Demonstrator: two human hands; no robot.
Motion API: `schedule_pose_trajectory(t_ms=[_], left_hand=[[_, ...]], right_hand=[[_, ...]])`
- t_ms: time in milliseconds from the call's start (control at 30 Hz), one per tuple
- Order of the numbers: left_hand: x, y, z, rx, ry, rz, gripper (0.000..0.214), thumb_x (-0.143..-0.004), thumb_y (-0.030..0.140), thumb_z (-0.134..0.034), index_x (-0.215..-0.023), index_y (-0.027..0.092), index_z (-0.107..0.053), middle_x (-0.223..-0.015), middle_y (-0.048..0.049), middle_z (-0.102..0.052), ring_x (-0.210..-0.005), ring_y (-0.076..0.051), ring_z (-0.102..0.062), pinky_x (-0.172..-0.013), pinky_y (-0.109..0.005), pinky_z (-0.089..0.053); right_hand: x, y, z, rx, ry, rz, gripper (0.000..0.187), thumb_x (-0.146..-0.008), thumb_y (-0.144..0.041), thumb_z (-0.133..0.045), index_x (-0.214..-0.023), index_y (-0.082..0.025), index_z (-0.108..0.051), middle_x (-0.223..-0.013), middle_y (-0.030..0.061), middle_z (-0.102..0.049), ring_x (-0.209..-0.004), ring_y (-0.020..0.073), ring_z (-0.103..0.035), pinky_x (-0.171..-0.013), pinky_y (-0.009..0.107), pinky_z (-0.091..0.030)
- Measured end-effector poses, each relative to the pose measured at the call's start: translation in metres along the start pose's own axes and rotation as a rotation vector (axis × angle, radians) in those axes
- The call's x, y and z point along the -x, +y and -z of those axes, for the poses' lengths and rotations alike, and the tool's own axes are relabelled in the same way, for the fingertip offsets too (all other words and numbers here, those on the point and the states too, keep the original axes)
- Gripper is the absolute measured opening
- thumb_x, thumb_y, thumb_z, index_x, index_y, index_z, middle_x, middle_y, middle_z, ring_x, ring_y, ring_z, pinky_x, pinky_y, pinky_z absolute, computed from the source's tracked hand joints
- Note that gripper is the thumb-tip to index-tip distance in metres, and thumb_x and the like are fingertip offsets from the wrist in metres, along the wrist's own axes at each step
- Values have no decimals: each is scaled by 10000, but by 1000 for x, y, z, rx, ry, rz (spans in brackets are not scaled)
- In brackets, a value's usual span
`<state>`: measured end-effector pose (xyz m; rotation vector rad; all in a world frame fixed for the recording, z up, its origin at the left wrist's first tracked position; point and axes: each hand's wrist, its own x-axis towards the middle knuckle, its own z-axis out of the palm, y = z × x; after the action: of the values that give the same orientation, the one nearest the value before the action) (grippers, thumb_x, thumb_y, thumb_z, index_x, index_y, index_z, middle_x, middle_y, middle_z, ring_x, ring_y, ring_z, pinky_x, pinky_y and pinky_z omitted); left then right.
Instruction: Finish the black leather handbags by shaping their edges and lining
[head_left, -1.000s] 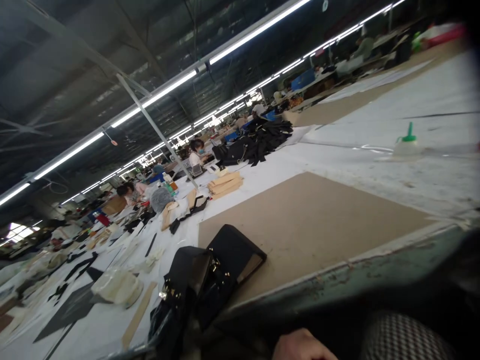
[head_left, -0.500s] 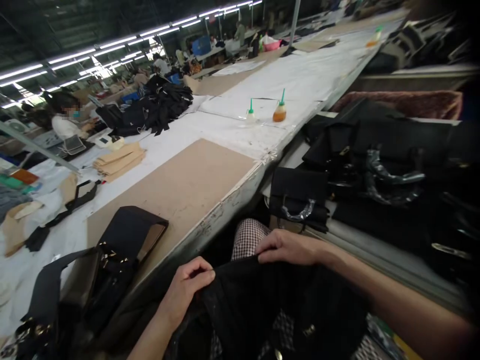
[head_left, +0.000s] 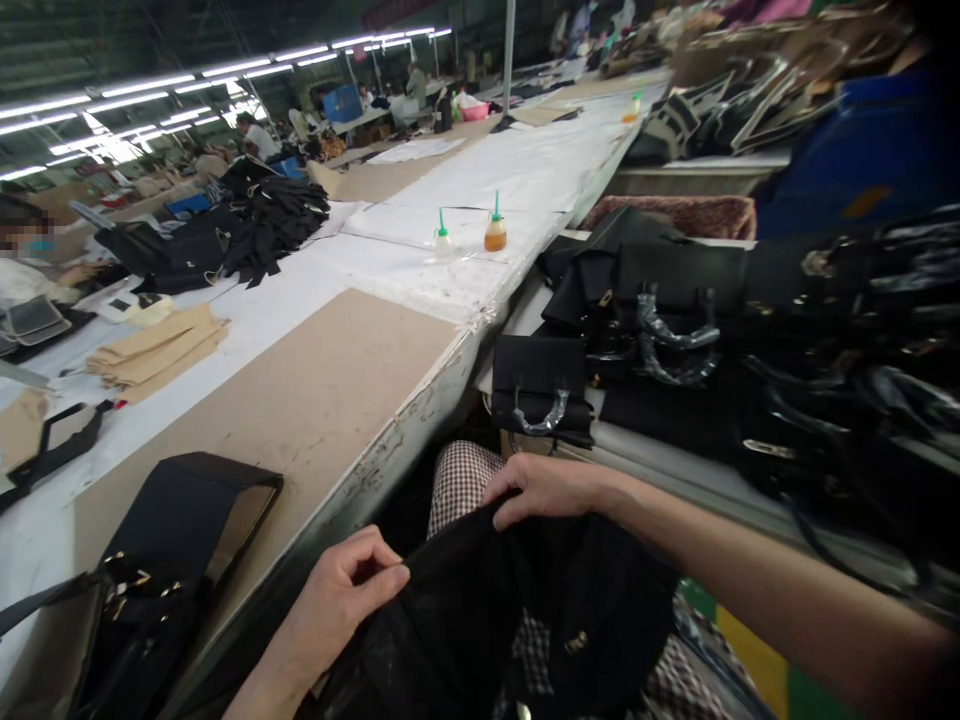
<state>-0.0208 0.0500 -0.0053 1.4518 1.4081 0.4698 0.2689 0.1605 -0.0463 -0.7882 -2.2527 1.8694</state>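
Note:
A soft black bag (head_left: pixel 465 610) lies over my lap, with small gold-coloured metal fittings on its lower part. My left hand (head_left: pixel 337 595) pinches its top edge between thumb and fingers. Farther along that same edge, my right hand (head_left: pixel 536 490) grips the black material, thumb below and fingers above. The edge is stretched between the two hands. Checked cloth (head_left: pixel 461 485) over my knee shows behind the bag and through gaps in it. The underside of the bag is hidden.
Left of me, a black handbag (head_left: pixel 195 510) with gold hardware rests on the long table's brown board (head_left: pixel 330 370). Two green-tipped bottles (head_left: pixel 495 235) stand farther along. Black handbags (head_left: pixel 675 290) with wrapped handles crowd the right side. A co-worker (head_left: pixel 30 275) sits across the table.
My view has turned to the right, so the table and its contents sit farther left. Both hands keep their hold on the bag's edge, which now slants more.

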Motion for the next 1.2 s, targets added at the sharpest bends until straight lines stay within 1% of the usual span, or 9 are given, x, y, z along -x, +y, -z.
schedule_pose_trajectory(t_ms=[233,300,467,600,667,800,967,1067,1200], left_hand=[[-24,9,12,26,-336,223,377,-726,499,-733,-724,177,-537,-542,83,-388,-440,-67,-310,-412,-196,-216],[-39,19,7,-36,-387,192,355,-761,511,-689,-770,170,-590,-545,78,-413,-437,-70,-314,-413,-199,-220],[-79,49,-25,-124,-410,-84,322,-843,449,-599,-809,143,-690,-669,39,-514,-636,-109,-419,-583,-214,-319],[-93,58,-46,-84,-422,-78,373,-819,487,-621,-707,132,-633,-612,52,-432,-593,-100,-368,-536,-216,-283],[-92,57,-48,-66,-418,-68,348,-806,468,-644,-711,133,-629,-609,55,-432,-591,-98,-369,-537,-214,-285],[-80,55,-41,-111,-371,-101,216,-807,360,-652,-852,151,-683,-742,23,-576,-700,-126,-482,-629,-215,-361],[-81,55,-41,-225,-384,-91,367,-726,402,-716,-1000,160,-684,-890,-19,-653,-805,-185,-542,-685,-242,-411],[-91,52,-48,-287,-364,-95,340,-715,416,-713,-912,140,-694,-814,-8,-642,-752,-177,-534,-658,-243,-397],[-98,43,-56,-244,-382,-64,280,-698,376,-730,-813,131,-658,-704,31,-564,-650,-132,-478,-566,-226,-343]], right_hand=[[11,-6,-1,-16,45,43,294,-803,-409,-692,-939,-162,-772,-796,-15,-723,-708,136,-606,-673,199,-444],[14,-7,-3,-20,59,46,291,-806,-407,-691,-940,-163,-775,-784,-14,-721,-696,132,-599,-662,195,-439],[19,-8,-7,50,94,39,288,-810,-414,-690,-964,-188,-778,-724,-33,-689,-652,120,-553,-599,194,-397],[23,-5,-9,88,124,32,256,-797,-400,-700,-903,-182,-784,-651,-54,-631,-613,109,-516,-565,199,-366],[25,-2,-9,64,123,33,252,-796,-393,-700,-919,-189,-781,-700,-50,-662,-652,119,-550,-595,199,-387],[27,6,-7,63,137,31,303,-784,-398,-707,-1005,-197,-761,-846,-22,-727,-762,157,-621,-676,214,-436],[20,5,-4,121,130,61,443,-742,-375,-744,-1153,-214,-705,-1043,13,-724,-913,208,-647,-796,255,-461],[18,2,-4,258,139,-13,384,-746,-418,-741,-1089,-247,-738,-905,-14,-727,-820,190,-637,-714,243,-442],[20,3,-6,349,121,-50,280,-760,-441,-725,-953,-246,-782,-630,-54,-621,-615,130,-547,-569,217,-371]])
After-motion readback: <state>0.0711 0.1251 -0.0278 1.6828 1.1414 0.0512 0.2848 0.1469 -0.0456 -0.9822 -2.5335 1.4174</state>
